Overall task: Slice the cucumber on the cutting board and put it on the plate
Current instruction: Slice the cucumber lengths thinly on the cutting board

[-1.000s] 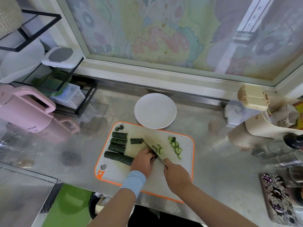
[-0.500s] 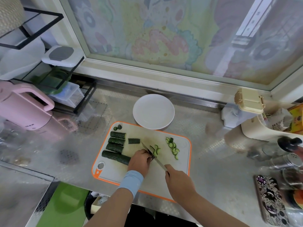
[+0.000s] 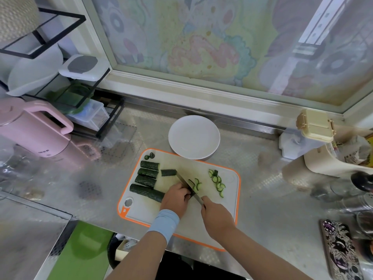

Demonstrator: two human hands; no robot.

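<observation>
Left hand [image 3: 175, 199] holds a cucumber [image 3: 145, 191] on the board [image 3: 141, 211], right hand [image 3: 217, 216] grips the knife [image 3: 181, 178]; few slices [image 3: 218, 182] cut, none on the plate [image 3: 193, 136].

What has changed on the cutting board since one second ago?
Hardly anything. The right hand still holds the knife, its blade slanted at the cut end of the cucumber, which the left hand holds down on the board. The slices, the short pieces and the plate stayed in place.
</observation>
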